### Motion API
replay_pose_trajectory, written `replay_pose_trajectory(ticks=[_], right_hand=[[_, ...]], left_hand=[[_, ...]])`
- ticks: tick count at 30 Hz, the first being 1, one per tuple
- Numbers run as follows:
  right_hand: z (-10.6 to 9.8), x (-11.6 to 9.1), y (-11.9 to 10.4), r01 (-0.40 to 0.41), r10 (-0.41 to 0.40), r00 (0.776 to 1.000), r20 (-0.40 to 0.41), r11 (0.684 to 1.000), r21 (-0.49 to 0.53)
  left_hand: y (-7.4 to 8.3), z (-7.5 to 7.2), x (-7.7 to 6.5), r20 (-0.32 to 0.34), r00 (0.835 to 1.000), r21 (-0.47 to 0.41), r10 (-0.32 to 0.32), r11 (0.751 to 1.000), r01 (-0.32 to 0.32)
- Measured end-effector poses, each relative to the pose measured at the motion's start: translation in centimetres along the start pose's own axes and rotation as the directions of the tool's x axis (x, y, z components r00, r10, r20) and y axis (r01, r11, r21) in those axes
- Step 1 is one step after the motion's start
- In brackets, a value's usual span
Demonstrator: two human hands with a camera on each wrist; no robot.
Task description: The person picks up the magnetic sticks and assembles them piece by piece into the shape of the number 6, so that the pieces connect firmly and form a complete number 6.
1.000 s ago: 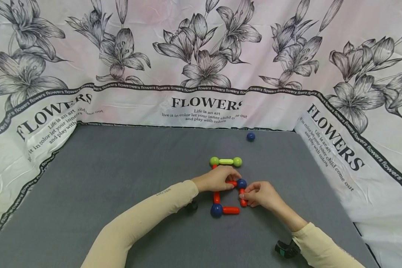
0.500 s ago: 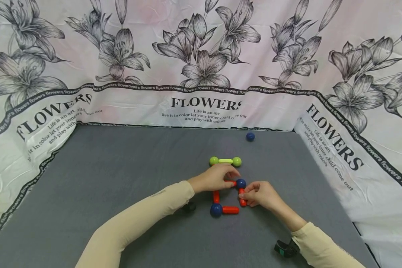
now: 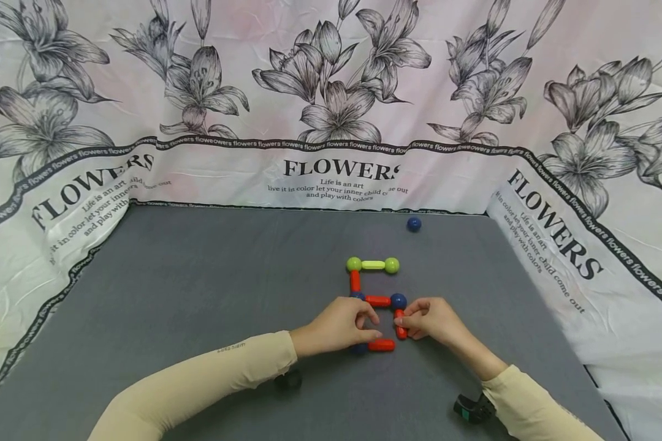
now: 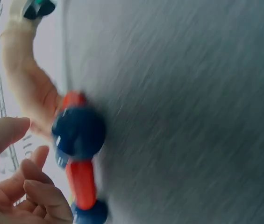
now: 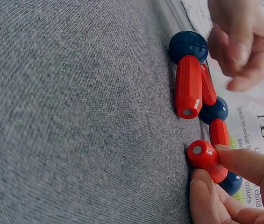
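My right hand (image 3: 433,321) pinches a short red magnetic rod (image 5: 206,161) between thumb and fingers; its free end, with a metal tip, faces the camera in the right wrist view. The rod's other end meets a blue ball (image 3: 398,301). From that ball another red rod (image 3: 377,301) runs left to a blue ball partly behind my left hand (image 3: 339,327). With fingers loosely bent and nothing in them, the left hand hovers over the lower left corner of the shape. There a blue ball (image 5: 188,46) carries a red rod (image 3: 382,345) pointing right.
Two lime-green balls joined by a lime rod (image 3: 372,265) form the top, linked by a red rod (image 3: 355,282) downward. A loose blue ball (image 3: 414,224) lies near the grey table's (image 3: 226,263) back edge. A flower-printed cloth (image 3: 336,174) hangs behind and at the sides.
My left hand has left the middle red rod and moved down and left toward the lower blue ball. The right hand stays on its red rod.
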State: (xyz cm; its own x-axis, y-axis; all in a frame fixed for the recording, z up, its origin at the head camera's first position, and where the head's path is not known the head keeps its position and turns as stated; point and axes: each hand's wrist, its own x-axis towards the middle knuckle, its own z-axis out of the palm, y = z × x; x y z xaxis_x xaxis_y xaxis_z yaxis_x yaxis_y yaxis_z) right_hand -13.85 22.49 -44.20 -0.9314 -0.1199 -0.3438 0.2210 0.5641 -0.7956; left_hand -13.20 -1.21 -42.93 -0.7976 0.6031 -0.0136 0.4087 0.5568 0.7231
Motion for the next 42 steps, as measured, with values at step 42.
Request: replay_pose_trajectory(ticks=[42], right_hand=[[-9.2, 9.9, -0.6, 0.131, -0.146, 0.984, -0.099, 0.98, -0.148]], left_hand=[[-0.6, 1.9, -1.1, -0.023, 0.999, 0.255, 0.031, 0.967, -0.024]])
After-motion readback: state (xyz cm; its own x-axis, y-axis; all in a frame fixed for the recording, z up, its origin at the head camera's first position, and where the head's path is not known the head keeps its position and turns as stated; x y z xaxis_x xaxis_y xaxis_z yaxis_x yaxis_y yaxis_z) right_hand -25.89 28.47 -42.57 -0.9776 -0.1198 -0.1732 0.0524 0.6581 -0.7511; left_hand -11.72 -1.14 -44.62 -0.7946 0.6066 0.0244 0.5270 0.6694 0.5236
